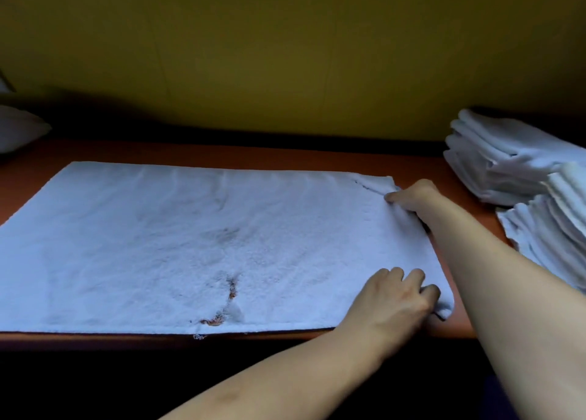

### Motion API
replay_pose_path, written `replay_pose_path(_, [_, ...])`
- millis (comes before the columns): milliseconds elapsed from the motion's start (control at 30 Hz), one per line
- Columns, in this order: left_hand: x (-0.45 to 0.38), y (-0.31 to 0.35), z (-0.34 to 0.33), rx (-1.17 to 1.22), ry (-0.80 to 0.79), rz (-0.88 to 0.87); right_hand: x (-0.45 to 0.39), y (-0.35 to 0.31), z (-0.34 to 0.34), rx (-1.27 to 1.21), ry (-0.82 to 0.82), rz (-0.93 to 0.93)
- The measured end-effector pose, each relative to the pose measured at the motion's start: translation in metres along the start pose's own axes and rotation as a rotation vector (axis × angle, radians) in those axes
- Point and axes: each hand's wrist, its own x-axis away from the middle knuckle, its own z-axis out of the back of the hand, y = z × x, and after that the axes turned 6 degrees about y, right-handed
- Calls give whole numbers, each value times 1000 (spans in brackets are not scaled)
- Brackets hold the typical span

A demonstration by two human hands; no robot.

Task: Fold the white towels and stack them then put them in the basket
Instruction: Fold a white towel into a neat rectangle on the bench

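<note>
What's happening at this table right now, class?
A person is folding laundry. One white towel lies spread flat on the table. The left hand grips its near right corner and the right hand pinches its far right corner, so a fold looks about to begin. Folded towels sit stacked at the table's right end. No basket is in view.

head view; worn high; faces forward-down; close over table [285, 156]

My feed is dim and soft — the white towel [190, 245] is the brightest thing, faintly blue. Deep shadow sits below the table [285, 153] edge; the yellow wall [285, 55] darkens downward — straight edges bow outward.
</note>
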Motion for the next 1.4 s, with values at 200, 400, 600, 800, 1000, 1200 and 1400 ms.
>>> replay_pose_path(200, [-4, 7, 10, 245, 65, 170, -5, 14, 28, -188, 53, -23])
replay_pose_path(400, [-17, 26, 60, 940, 34, 705, 6, 34, 71, -595, -276, -113])
replay_pose_path(600, [1, -6, 108, 1061, 263, 931, 44, -13, 58, -1009, -262, -62])
replay_pose_path(800, [75, -84, 139, 950, 406, 959, 102, -101, 14, -1142, -241, 13])
replay_pose_path(1000, [156, -147, 168, 970, 417, 1188, 156, -179, -45, -1119, -358, 31])
replay_pose_path(1200, [214, -194, 192, 968, 579, 1315, 208, -249, -94, -1102, -434, 86])
replay_pose_path(1400, [251, -236, 208, 835, 707, 1469, 246, -314, -136, -1040, -476, 147])
